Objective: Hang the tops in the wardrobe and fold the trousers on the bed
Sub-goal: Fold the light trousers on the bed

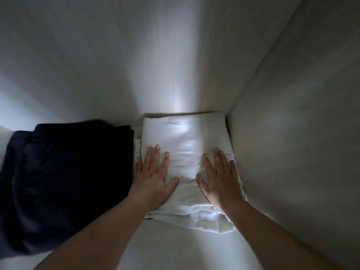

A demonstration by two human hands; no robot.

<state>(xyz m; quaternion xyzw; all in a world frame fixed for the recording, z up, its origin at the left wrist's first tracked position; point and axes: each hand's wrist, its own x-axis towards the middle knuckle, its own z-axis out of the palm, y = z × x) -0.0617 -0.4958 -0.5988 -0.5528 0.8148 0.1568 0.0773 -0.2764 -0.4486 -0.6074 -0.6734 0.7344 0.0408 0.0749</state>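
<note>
A pale wardrobe compartment (292, 94) — back wall ahead of both hands, side wall close beside the right hand, floor beneath them — holds two folded garments in dim light. The larger, a pair of dark navy trousers (64, 182), lies folded on the compartment floor to the outside of the left hand, its near edge just beside the left forearm and its right edge against the neighbouring pile. The white folded trousers (185, 143) sit under both hands, pushed close to the back wall and the right side wall, layered edges showing toward the person. The left hand (153, 176) lies flat on the white fabric, fingers straight and spread — a ring (145, 169) on one finger. The right hand (220, 178) presses flat beside it, fingers straight and slightly apart, gripping nothing.
</note>
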